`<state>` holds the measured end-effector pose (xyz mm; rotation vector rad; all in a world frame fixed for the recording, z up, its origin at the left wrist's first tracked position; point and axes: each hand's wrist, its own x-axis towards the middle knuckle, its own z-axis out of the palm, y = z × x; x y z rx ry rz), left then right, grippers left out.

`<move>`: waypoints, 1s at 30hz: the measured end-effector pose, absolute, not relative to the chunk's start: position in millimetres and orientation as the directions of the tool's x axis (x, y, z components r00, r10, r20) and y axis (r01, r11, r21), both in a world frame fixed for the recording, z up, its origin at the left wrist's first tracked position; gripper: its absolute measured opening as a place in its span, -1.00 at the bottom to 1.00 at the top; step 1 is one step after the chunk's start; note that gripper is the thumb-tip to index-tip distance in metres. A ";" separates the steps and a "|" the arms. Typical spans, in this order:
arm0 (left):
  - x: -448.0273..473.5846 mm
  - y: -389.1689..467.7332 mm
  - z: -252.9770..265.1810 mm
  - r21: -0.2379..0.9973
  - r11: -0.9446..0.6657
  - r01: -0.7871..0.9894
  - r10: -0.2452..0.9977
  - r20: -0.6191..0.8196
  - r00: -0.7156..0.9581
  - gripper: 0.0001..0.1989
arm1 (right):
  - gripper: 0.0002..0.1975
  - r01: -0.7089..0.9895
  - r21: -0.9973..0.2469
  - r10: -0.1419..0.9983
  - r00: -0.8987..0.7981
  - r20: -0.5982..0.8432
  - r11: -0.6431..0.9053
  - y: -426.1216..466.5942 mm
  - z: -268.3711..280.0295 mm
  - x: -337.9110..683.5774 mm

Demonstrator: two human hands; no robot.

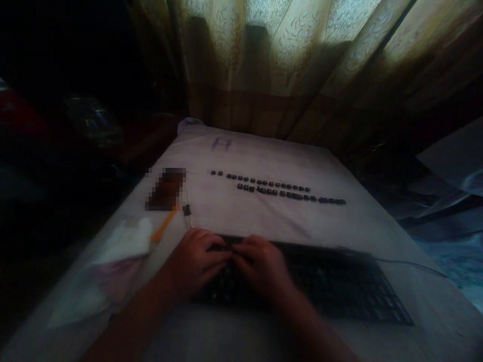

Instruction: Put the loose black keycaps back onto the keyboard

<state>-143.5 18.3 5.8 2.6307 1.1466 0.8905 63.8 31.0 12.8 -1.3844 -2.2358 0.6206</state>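
Note:
A black computer keyboard point(339, 276) lies on the cloth-covered table in front of me. Over its left part, my left hand point(199, 261) and my right hand point(260, 264) meet, fingertips nearly touching near the upper edge. The fingers of both are drawn together in a pinch. Anything between them is too dark and small to make out. Beyond the keyboard, loose black keycaps stand in two rows, a farther row point(264, 182) and a nearer row point(282, 193). The keys under my hands are hidden.
Left of the keyboard lie a crumpled clear plastic bag point(124, 246), an orange-handled tool point(164, 226), a small black piece point(187, 209) with a thin cord, and a pixelated brown item point(166, 188). A cable point(411, 263) runs off rightward. Curtains point(256, 65) hang behind the table point(264, 151).

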 end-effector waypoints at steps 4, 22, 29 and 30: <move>-142.2 17.3 6.8 0.336 -0.697 0.633 0.710 0.449 0.543 -0.80 | -0.82 0.722 -0.540 0.892 -0.429 0.140 0.432 30.9 17.0 66.0; -145.9 20.0 9.1 0.357 -0.686 0.634 0.719 0.470 0.512 -0.83 | -0.81 0.671 -0.577 0.880 -0.415 0.229 0.466 30.9 10.0 67.5; -146.9 21.4 12.5 0.339 -0.683 0.647 0.717 0.479 0.506 -0.86 | -0.81 0.676 -0.596 0.895 -0.398 0.200 0.434 31.5 10.8 65.6; -146.6 21.3 12.7 0.344 -0.682 0.645 0.719 0.475 0.507 -0.86 | -0.80 0.676 -0.600 0.898 -0.395 0.195 0.428 31.7 11.2 65.5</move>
